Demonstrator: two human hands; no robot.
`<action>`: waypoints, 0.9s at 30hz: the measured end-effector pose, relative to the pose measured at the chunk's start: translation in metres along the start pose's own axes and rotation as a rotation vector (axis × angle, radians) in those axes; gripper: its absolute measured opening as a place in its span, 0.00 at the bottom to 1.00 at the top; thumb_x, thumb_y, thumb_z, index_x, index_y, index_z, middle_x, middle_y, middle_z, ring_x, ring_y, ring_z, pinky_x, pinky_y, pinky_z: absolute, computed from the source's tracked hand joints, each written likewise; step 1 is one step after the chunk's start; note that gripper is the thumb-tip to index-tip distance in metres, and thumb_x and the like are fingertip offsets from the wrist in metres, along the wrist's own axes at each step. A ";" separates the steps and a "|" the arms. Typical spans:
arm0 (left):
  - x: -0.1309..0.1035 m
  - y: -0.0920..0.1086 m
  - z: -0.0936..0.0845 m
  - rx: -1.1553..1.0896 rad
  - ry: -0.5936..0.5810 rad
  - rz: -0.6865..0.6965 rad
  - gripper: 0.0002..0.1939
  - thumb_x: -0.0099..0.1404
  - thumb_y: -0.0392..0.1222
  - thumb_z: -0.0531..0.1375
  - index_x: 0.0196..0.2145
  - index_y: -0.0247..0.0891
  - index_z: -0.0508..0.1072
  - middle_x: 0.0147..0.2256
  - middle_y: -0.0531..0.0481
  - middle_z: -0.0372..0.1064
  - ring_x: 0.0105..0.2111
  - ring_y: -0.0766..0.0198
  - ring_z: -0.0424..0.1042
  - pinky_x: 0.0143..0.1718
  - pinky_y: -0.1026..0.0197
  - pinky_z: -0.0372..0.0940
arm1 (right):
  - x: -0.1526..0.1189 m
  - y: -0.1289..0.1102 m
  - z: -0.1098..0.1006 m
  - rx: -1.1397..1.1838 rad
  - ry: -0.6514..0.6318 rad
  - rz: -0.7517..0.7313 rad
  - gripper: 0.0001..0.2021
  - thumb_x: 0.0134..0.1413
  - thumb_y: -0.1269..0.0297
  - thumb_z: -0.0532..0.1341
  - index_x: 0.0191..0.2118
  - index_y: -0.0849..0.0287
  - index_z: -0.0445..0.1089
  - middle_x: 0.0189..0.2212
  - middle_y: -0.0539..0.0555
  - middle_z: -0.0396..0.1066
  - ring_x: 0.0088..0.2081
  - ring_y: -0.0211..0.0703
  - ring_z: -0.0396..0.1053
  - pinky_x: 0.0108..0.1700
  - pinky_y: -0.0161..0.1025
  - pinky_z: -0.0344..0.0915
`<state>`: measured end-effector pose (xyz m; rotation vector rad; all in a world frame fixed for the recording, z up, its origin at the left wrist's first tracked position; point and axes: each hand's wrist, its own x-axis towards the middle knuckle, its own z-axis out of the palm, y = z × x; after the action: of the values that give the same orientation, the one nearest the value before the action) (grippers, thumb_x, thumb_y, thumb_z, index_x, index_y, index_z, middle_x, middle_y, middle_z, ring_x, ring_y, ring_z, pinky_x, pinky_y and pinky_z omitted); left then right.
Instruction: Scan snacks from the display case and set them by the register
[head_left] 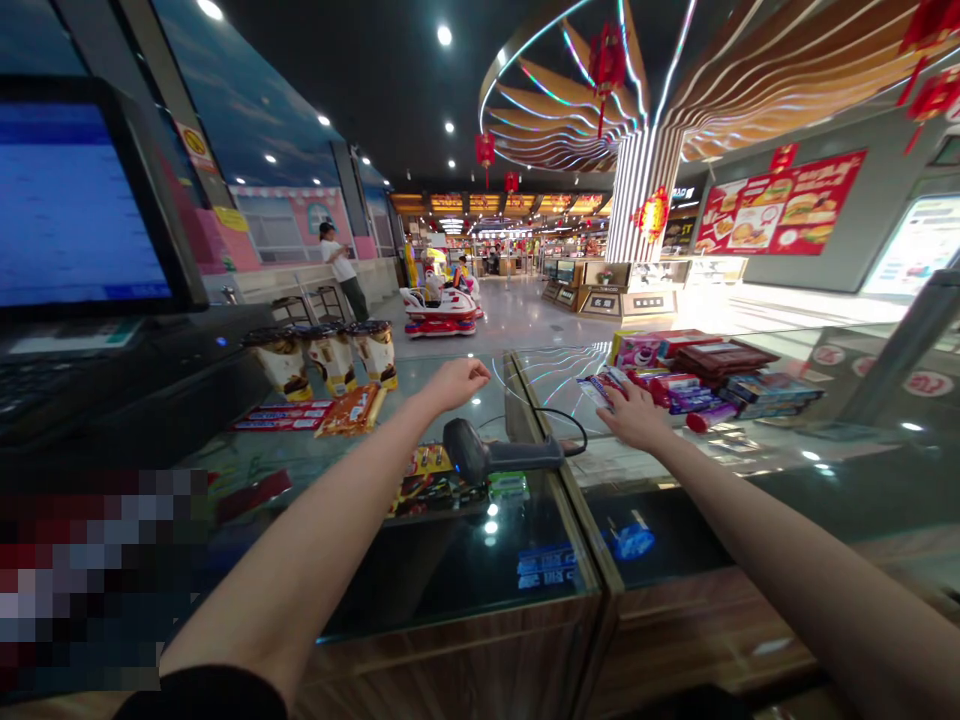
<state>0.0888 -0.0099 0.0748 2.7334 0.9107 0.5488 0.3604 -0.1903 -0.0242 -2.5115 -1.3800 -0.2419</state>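
My right hand [637,415] grips a small, shiny snack packet [597,386] with white, purple and red print, at the left end of a pile of packaged sweets. Red and purple packets [684,392] lie just beyond its fingers. My left hand [457,384] hangs over the glass counter [427,350] with its fingers curled in and nothing visible in them. Between my forearms a dark barcode scanner [499,452] lies on the glass, its cable looping to the right.
Three lidded cups [330,358] stand at the left behind an orange packet [352,410] and red-and-blue packets [281,415]. A monitor [82,195] rises at far left. Brown packets [724,355] and blue boxes [772,393] lie at right. A person [341,265] stands beyond the counter.
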 end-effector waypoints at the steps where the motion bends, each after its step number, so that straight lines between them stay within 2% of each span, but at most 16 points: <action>1: 0.000 -0.003 0.000 -0.001 -0.002 -0.002 0.13 0.62 0.41 0.57 0.42 0.36 0.77 0.39 0.46 0.77 0.39 0.60 0.75 0.43 0.62 0.66 | 0.005 0.001 0.002 -0.001 -0.002 -0.043 0.29 0.61 0.49 0.49 0.65 0.53 0.55 0.66 0.62 0.49 0.63 0.64 0.51 0.59 0.62 0.53; 7: 0.000 -0.029 0.005 -0.014 -0.015 -0.009 0.14 0.62 0.43 0.56 0.41 0.38 0.77 0.39 0.47 0.77 0.38 0.59 0.74 0.42 0.61 0.66 | 0.033 0.007 0.006 0.079 -0.011 -0.422 0.28 0.59 0.63 0.51 0.64 0.62 0.57 0.65 0.62 0.53 0.64 0.51 0.52 0.64 0.48 0.49; 11: 0.002 -0.038 0.011 -0.032 -0.041 -0.009 0.14 0.61 0.43 0.56 0.41 0.38 0.77 0.39 0.47 0.77 0.38 0.59 0.74 0.42 0.61 0.66 | 0.039 0.006 0.002 0.196 -0.019 -0.621 0.28 0.58 0.66 0.51 0.65 0.59 0.57 0.65 0.60 0.53 0.63 0.49 0.54 0.64 0.50 0.51; 15: 0.004 -0.039 0.019 -0.037 -0.065 0.024 0.14 0.62 0.43 0.54 0.41 0.38 0.76 0.40 0.47 0.77 0.39 0.60 0.74 0.43 0.61 0.66 | 0.039 0.005 -0.002 0.251 -0.075 -0.760 0.31 0.54 0.69 0.50 0.66 0.56 0.54 0.66 0.57 0.53 0.66 0.46 0.49 0.65 0.52 0.49; 19: 0.003 -0.045 0.025 -0.047 -0.105 0.041 0.15 0.63 0.44 0.54 0.42 0.39 0.76 0.41 0.48 0.77 0.40 0.60 0.74 0.43 0.62 0.65 | 0.039 0.004 -0.010 0.242 -0.100 -0.769 0.32 0.49 0.72 0.51 0.63 0.59 0.57 0.64 0.58 0.56 0.66 0.48 0.49 0.65 0.51 0.48; 24: -0.002 -0.055 0.029 -0.075 -0.097 0.031 0.14 0.63 0.43 0.54 0.42 0.38 0.75 0.42 0.48 0.76 0.42 0.61 0.74 0.45 0.62 0.65 | 0.039 0.005 -0.022 0.334 -0.155 -0.665 0.29 0.41 0.76 0.52 0.53 0.60 0.66 0.54 0.57 0.68 0.54 0.48 0.66 0.56 0.43 0.60; 27: -0.005 -0.060 0.029 -0.103 -0.081 0.038 0.14 0.64 0.43 0.53 0.42 0.38 0.75 0.43 0.47 0.76 0.42 0.60 0.74 0.45 0.61 0.65 | 0.042 0.008 -0.025 0.373 -0.215 -0.616 0.28 0.39 0.78 0.52 0.51 0.57 0.67 0.50 0.54 0.71 0.49 0.47 0.69 0.53 0.42 0.62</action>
<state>0.0656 0.0320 0.0284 2.6644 0.7901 0.4745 0.3895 -0.1684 0.0100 -1.8021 -2.0402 0.1677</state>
